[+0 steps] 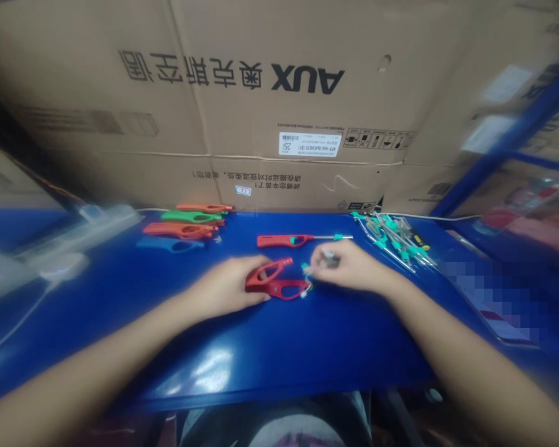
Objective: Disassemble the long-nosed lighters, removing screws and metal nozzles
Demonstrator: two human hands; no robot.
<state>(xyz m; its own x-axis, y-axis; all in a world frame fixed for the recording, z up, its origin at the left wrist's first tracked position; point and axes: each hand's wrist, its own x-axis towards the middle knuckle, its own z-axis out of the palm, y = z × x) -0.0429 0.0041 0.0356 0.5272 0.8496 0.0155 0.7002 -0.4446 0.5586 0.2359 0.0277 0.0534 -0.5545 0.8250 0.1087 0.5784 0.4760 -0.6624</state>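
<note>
My left hand [230,287] is closed round the rear end of red lighter casing halves [286,288], which spread apart toward the right. My right hand [338,264] is pinched over a small dark part [328,259] beside the front of the casing. A small green and white piece [306,273] with a thin wire hangs between the right fingertips and the casing. Just behind both hands, a red lighter [279,241] with a metal tube and a green tip lies on the blue table.
Orange, green and blue casings [181,231] lie at the back left, near a white power strip [88,230]. A pile of metal tubes with green parts [395,239] is at the back right. A cardboard wall [242,124] borders the blue table [261,354].
</note>
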